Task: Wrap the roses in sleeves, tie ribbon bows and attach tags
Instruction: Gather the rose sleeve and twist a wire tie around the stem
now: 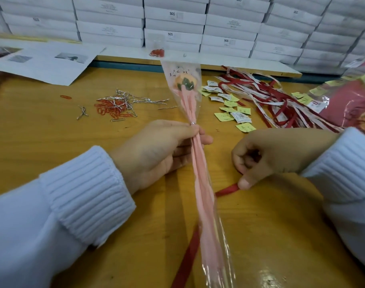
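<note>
Nearest, 2 white ribbed cuffs (86, 194) frame the yellow wooden table (271, 235). A flat red ribbon (227, 190) crosses the table and passes under the wrapped stem. The right hand (266, 156), fingers curled, pinches the ribbon beneath its thumb. The left hand (162, 146) grips the stem mid-length, fingers curled round it, holding it above the table. The sleeve (223, 246) is a clear, glossy cellophane cone, cinched by a silver tie just above the left hand. Inside it, crinkled pink paper runs up to the peach rose (184, 83), which points away. Beyond lie red paper clips (113, 111), silver twist ties (133, 98), yellow tags (229, 103), a heap of red-and-white ribbons (271, 96), printed sheets (48, 61), then stacked white boxes (177, 21).
</note>
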